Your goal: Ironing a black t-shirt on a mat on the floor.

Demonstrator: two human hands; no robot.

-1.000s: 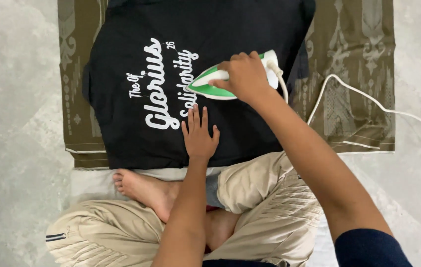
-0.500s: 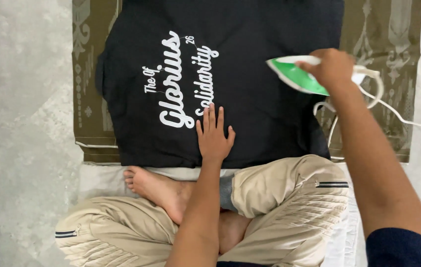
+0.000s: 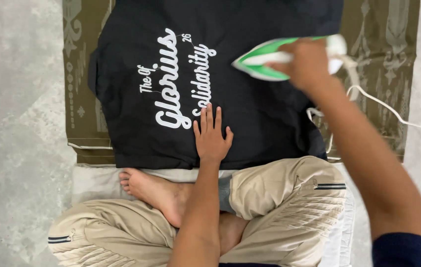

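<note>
Ironing the black shirt (image 3: 250, 123) on the floor cloth (image 3: 87, 133).
Your right hand (image 3: 309, 62) grips the green-and-white iron (image 3: 265, 62); your left hand (image 3: 211, 136) lies open, pinning fabric. Judged next: guide it across unpressed fabric, clear of fingers.

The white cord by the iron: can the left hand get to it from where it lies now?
Probably not easily. The left hand lies flat on the black shirt, and the right hand holding the iron stands between it and the white cord.

Left of the left hand (image 3: 211, 136), bare shirt (image 3: 136, 133) lies open. Between that hand and the right hand (image 3: 305, 62) gripping the iron (image 3: 265, 59), flat cloth is free. Right of the right hand, the cord (image 3: 393, 116) loops across the mat (image 3: 393, 59).
</note>
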